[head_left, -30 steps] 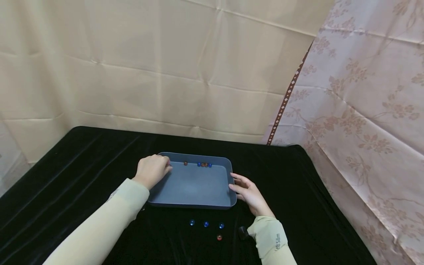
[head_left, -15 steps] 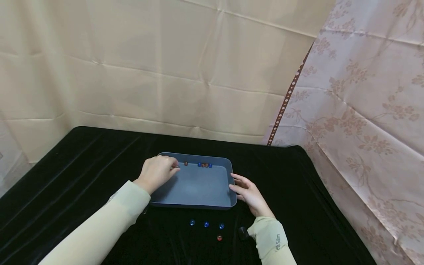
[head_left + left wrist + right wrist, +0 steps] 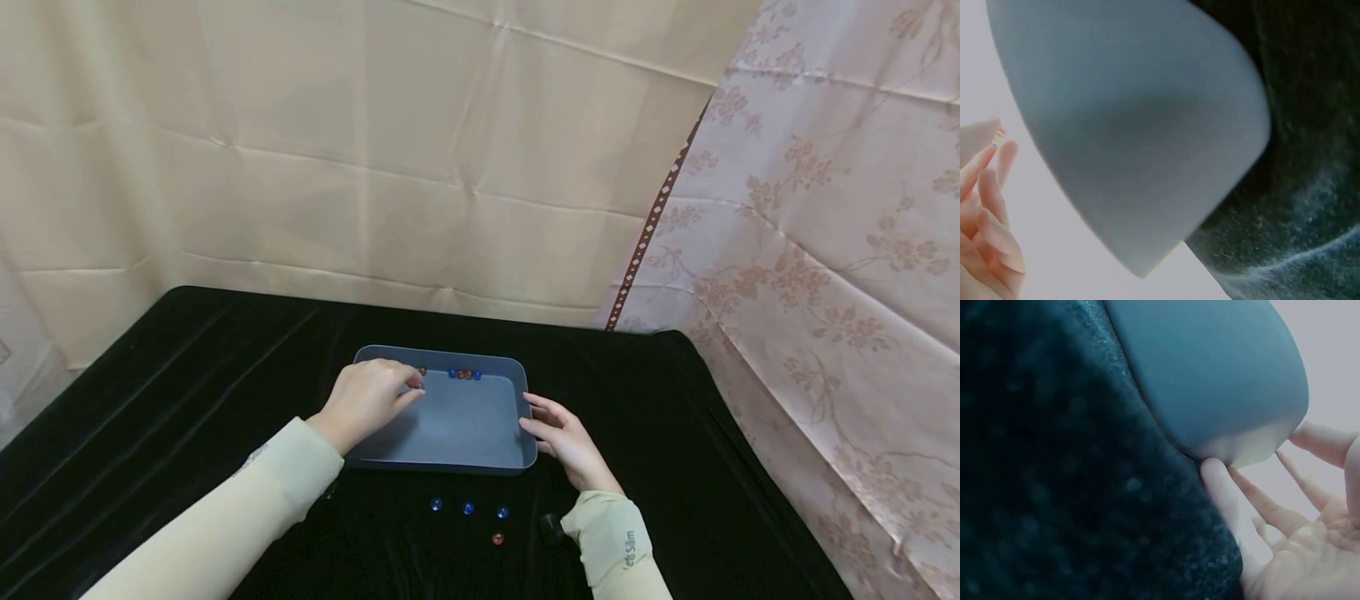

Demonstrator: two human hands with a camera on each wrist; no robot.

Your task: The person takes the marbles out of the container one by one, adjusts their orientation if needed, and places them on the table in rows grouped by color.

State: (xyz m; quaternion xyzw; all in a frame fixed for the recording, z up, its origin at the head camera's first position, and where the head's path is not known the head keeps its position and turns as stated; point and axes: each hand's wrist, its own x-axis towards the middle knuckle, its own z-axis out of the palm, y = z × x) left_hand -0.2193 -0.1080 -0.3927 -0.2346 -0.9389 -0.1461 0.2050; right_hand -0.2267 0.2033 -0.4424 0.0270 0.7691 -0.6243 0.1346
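Observation:
My left hand is over the left part of the blue-grey tray, thumb and forefinger pinching a small glass marble. In the head view, fingers partly cover that marble. Inside the tray, a row of blue and orange-brown marbles lies along the far wall. One more orange-brown marble sits left of the row, just beyond the left fingers. My right hand touches the tray's right side with fairly straight, spread fingers, as the right wrist view also shows.
On the black cloth in front of the tray lie three blue marbles and an orange-red marble. A black object is at the right cuff. Behind the table hangs a cream curtain, with a floral curtain at right.
My left hand has moved right, from the tray's left rim to over its inside, with the marble between its fingertips. The right hand and the tray stay in place.

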